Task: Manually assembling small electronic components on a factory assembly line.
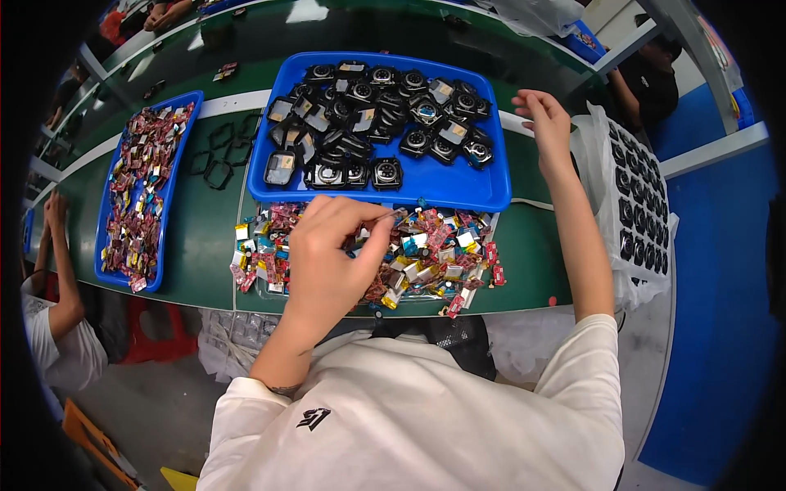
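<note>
My left hand (340,245) is closed in a pinch over a loose pile of small parts (417,254): pink-red circuit boards, silver and yellow battery-like pieces, and blue bits. A small thing shows at its fingertips, too tiny to name. Behind the pile, a blue tray (458,186) holds many black watch cases, some with round sensor backs, some with silvery insides showing. My right hand (547,127) is raised just past the tray's right edge. Its fingers are loosely bent and apart, with nothing seen in them.
To the left, a second blue tray (101,245) is heaped with similar small parts. Several black frames (219,173) lie between the trays. At right stands a white, plastic-wrapped tray (603,164) with rows of black watch cases. Other people (61,319) sit around the green bench.
</note>
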### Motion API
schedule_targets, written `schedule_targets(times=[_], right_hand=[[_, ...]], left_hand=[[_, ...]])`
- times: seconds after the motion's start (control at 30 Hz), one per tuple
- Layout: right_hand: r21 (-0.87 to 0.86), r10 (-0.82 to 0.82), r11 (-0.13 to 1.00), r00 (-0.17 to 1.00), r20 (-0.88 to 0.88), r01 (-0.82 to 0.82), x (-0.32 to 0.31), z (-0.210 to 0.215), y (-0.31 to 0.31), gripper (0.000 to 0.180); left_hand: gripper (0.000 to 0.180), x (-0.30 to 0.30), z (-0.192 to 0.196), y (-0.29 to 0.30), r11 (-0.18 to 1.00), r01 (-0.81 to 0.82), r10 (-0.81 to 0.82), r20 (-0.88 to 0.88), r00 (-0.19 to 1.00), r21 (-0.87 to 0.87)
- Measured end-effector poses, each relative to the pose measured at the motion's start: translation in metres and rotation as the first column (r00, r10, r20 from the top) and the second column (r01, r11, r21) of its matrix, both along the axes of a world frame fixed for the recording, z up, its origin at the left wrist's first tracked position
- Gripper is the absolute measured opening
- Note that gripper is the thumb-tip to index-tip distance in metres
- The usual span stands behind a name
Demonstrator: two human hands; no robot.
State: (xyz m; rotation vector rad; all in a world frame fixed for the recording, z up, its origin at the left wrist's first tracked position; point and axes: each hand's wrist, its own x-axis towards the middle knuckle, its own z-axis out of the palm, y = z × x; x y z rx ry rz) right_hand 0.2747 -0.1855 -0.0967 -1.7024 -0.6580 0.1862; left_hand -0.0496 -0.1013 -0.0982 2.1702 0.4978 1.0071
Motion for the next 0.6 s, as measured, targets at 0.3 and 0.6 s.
schedule_targets(times=[0.3, 0.6], right_hand=[[-0.129, 0.379, 0.895, 0.577, 0.724, -0.426, -0.185, 0.039, -0.037, 0.021], [0.108, 0.24, 0.905, 0.705, 0.667, -0.411, -0.202, 0.012, -0.038, 0.017]], left_hand=[[0.009, -0.015, 0.008, -0.016, 0.934, 0.109, -0.06, 0.154, 0.986, -0.34], [0.01, -0.02, 0.009, -0.034, 0.819, 0.152, -0.043, 0.205, 0.978, -0.554]])
